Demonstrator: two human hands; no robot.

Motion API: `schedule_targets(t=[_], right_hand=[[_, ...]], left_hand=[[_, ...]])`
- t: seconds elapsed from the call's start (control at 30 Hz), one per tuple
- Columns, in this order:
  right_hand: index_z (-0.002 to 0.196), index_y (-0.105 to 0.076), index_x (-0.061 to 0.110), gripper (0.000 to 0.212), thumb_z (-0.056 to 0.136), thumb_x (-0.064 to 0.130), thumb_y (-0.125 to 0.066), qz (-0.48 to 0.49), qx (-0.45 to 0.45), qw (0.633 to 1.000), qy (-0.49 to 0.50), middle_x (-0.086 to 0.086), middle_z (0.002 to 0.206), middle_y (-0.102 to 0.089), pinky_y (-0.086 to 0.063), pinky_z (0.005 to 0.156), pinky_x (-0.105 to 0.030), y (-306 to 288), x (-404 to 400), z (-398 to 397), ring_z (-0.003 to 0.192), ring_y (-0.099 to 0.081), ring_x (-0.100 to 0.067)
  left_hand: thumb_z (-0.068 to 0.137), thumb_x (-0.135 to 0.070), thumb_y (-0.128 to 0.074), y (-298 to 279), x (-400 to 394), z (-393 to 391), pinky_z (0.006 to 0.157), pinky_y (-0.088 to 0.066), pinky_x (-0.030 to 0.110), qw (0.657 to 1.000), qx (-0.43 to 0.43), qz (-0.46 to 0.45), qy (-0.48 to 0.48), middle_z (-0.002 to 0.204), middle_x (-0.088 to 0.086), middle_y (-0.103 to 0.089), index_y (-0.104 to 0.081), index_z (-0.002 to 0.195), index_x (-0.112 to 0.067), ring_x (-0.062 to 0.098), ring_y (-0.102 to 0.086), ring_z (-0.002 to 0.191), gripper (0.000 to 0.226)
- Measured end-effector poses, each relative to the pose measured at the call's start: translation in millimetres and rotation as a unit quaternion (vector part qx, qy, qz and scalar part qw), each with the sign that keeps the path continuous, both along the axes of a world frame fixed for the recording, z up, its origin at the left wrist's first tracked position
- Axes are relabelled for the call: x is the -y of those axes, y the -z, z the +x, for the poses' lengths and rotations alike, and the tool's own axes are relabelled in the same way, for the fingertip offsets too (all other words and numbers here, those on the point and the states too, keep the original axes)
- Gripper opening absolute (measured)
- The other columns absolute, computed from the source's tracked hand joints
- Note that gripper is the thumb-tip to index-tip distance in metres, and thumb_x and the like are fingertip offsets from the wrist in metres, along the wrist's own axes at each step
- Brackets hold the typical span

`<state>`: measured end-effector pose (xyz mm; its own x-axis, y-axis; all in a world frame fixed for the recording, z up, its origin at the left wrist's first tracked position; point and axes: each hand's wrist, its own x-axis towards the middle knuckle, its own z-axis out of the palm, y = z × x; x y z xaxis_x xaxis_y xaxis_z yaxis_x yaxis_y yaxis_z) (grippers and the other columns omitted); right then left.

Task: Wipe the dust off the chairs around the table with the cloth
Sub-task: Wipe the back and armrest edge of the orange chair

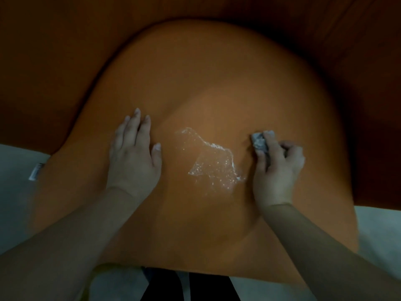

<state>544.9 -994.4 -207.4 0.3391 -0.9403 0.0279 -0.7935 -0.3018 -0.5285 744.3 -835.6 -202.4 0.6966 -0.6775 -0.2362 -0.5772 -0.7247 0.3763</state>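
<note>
An orange chair seat (206,88) fills most of the view, seen from straight above. A whitish, glistening smear (213,159) lies near its middle. My left hand (133,153) rests flat on the seat to the left of the smear, fingers straight. My right hand (278,166) grips a small wadded grey cloth (258,141) and presses it on the seat at the smear's right edge. Most of the cloth is hidden under my fingers.
The dark orange-brown table (65,51) runs across the top and sides behind the seat. Pale floor (15,192) shows at lower left and lower right, with a small white scrap (36,171) at left. Dark legs (188,285) stand at the bottom edge.
</note>
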Motion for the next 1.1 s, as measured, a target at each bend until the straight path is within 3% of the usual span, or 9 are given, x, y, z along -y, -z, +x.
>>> schedule_targets(t=[0.27,0.37,0.5,0.67,0.8,0.87,0.93,1.03,1.1], right_hand=[[0.13,-0.059,0.019,0.039,0.091,0.017,-0.058,0.056,0.097,0.99,-0.091,-0.013,0.114,-0.047,-0.036,0.092,-0.032,-4,-55,75,0.103,-0.043,-0.027],[0.131,-0.058,0.02,0.042,0.09,0.02,-0.053,0.011,0.115,0.993,-0.012,-0.015,0.116,-0.047,-0.036,0.094,-0.033,-10,-21,63,0.106,-0.044,-0.028],[0.14,-0.048,0.021,0.046,0.095,0.023,-0.055,0.04,0.016,0.997,0.058,-0.014,0.123,-0.043,-0.035,0.104,-0.037,-7,13,20,0.116,-0.043,-0.03],[0.145,-0.039,0.017,0.059,0.091,0.016,-0.061,0.088,0.011,0.984,-0.152,-0.012,0.117,-0.046,-0.036,0.097,-0.033,-4,-38,35,0.108,-0.044,-0.027],[0.149,-0.031,0.019,0.073,0.086,0.018,-0.068,0.093,0.056,0.986,-0.129,0.003,0.11,-0.039,-0.039,0.097,-0.036,-11,-44,41,0.106,-0.043,-0.018],[0.143,-0.043,0.017,0.07,0.081,0.016,-0.074,0.014,0.034,0.993,-0.114,-0.004,0.109,-0.045,-0.039,0.091,-0.039,-17,-37,36,0.105,-0.045,-0.023],[0.14,-0.048,0.02,0.065,0.081,0.031,-0.074,-0.014,-0.022,0.994,-0.106,-0.008,0.114,-0.048,-0.03,0.088,-0.038,-19,-27,30,0.108,-0.043,-0.024],[0.141,-0.046,0.027,0.059,0.09,0.056,-0.05,0.076,-0.055,0.988,-0.122,0.001,0.119,-0.043,-0.028,0.093,-0.037,-21,-18,20,0.117,-0.039,-0.02],[0.14,-0.048,0.028,0.045,0.096,0.041,-0.048,0.109,-0.005,0.988,-0.113,0.007,0.114,-0.04,-0.036,0.098,-0.041,-21,-14,16,0.114,-0.045,-0.019]], left_hand=[[0.098,-0.029,-0.04,2,-2,-4,0.12,-0.009,0.044,1.0,0.006,-0.013,0.007,0.161,0.004,-0.01,-0.023,0.151,-0.012,0.023,-0.006,0.147,0.058],[0.099,-0.03,-0.039,0,-4,-2,0.12,-0.007,0.042,1.0,0.001,-0.015,0.012,0.162,0.003,-0.009,-0.022,0.152,-0.014,0.022,-0.004,0.148,0.058],[0.099,-0.03,-0.038,1,-5,-2,0.12,-0.006,0.042,1.0,-0.007,-0.019,0.017,0.162,0.002,-0.007,-0.02,0.152,-0.014,0.021,-0.002,0.148,0.059],[0.098,-0.03,-0.04,1,-4,-3,0.12,-0.009,0.047,1.0,-0.017,-0.022,0.009,0.162,0.003,-0.007,-0.021,0.152,-0.014,0.022,-0.002,0.148,0.059],[0.099,-0.032,-0.038,-1,-6,-1,0.119,-0.009,0.046,0.999,-0.023,-0.016,0.021,0.162,0.001,-0.006,-0.019,0.153,-0.015,0.02,-0.001,0.148,0.06],[0.099,-0.032,-0.037,-2,-7,0,0.119,-0.01,0.046,0.999,-0.025,-0.016,0.022,0.162,0.0,-0.005,-0.019,0.153,-0.017,0.019,0.0,0.148,0.059],[0.099,-0.033,-0.037,-1,-7,0,0.119,-0.009,0.046,0.999,-0.027,-0.017,0.02,0.162,-0.001,-0.004,-0.018,0.153,-0.017,0.018,0.0,0.148,0.059],[0.099,-0.033,-0.037,-1,-6,-3,0.12,-0.006,0.045,0.999,-0.028,-0.022,0.009,0.162,-0.001,-0.004,-0.019,0.153,-0.017,0.018,0.001,0.148,0.059],[0.1,-0.032,-0.037,-1,-4,-4,0.12,-0.005,0.045,0.999,-0.03,-0.026,0.002,0.162,-0.001,-0.004,-0.019,0.153,-0.017,0.017,0.002,0.148,0.058]])
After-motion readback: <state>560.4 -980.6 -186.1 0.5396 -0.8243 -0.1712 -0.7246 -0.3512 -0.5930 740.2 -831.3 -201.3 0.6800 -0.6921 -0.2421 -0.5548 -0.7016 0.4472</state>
